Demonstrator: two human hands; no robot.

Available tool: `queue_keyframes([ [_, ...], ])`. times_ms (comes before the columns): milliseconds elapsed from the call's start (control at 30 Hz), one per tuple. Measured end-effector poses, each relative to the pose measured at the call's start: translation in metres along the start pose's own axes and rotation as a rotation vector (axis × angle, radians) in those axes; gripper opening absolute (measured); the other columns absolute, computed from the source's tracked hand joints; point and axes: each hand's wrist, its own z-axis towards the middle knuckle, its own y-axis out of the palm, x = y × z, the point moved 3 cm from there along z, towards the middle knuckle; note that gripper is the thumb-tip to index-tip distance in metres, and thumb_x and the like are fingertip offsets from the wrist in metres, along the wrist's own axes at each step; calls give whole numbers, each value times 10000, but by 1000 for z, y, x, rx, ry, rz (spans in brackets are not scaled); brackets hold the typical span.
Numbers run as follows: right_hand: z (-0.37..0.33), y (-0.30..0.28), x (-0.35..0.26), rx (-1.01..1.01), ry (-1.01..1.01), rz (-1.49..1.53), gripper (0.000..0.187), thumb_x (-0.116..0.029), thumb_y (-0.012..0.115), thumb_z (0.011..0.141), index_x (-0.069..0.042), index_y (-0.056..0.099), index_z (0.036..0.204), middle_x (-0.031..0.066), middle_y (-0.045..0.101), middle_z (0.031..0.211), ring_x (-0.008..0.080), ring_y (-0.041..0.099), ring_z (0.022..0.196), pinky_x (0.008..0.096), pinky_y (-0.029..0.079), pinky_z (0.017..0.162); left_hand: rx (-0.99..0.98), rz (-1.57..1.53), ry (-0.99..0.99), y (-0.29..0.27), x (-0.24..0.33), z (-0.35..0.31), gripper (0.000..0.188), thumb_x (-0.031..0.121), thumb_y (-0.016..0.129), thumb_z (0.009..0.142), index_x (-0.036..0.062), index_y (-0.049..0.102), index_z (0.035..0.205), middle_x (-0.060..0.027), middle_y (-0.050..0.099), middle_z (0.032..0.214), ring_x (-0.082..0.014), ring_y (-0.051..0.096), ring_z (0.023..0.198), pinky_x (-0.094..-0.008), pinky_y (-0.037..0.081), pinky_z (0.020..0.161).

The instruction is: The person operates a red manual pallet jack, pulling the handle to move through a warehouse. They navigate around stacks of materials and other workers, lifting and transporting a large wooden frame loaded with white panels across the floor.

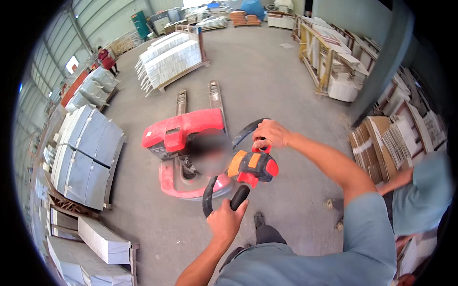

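A red electric pallet truck [195, 125] stands in front of me, its two forks [215, 95] pointing away. Its control handle [253, 163], black with orange and red parts, reaches back toward me. My left hand [226, 220] is wrapped round the black grip on the near side. On the far side, my right hand [272, 133] is closed over the other grip, beside a red control. The fingers of both hands are partly hidden. A blurred patch covers the middle of the truck.
Beyond the forks sits a pallet of white slabs [174, 56]. Wrapped grey-white stacks [88, 152] line the left; racks [329, 52] and a grey post [384, 66] stand right. A co-worker in a teal shirt [422, 195] is close on my right. Another person [106, 60] stands far left.
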Motion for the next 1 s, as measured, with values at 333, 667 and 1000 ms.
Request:
queue_keyframes([
  [333,267,57,127,-52,-144,23,626,-651,404,939,-130,721,799,67,690,798,290,619,815,413,468,809,213,67,-142,-13,-87,222,524,577,723,790,55,678,767,-182,650,610,-384,660,583,-486,514,572],
  [667,522,147,91,-144,-59,8,746,-776,327,895,-168,758,858,112,705,820,347,642,836,448,491,770,364,42,-216,-100,-306,348,454,414,480,991,67,712,812,-231,647,670,-441,648,624,-554,502,605],
  [1000,717,225,-37,-169,61,-28,776,-774,339,897,-140,758,740,130,673,674,343,661,680,458,511,685,635,-97,-374,-198,-561,416,364,241,506,970,-36,637,773,-241,621,836,-423,558,834,-493,429,794],
])
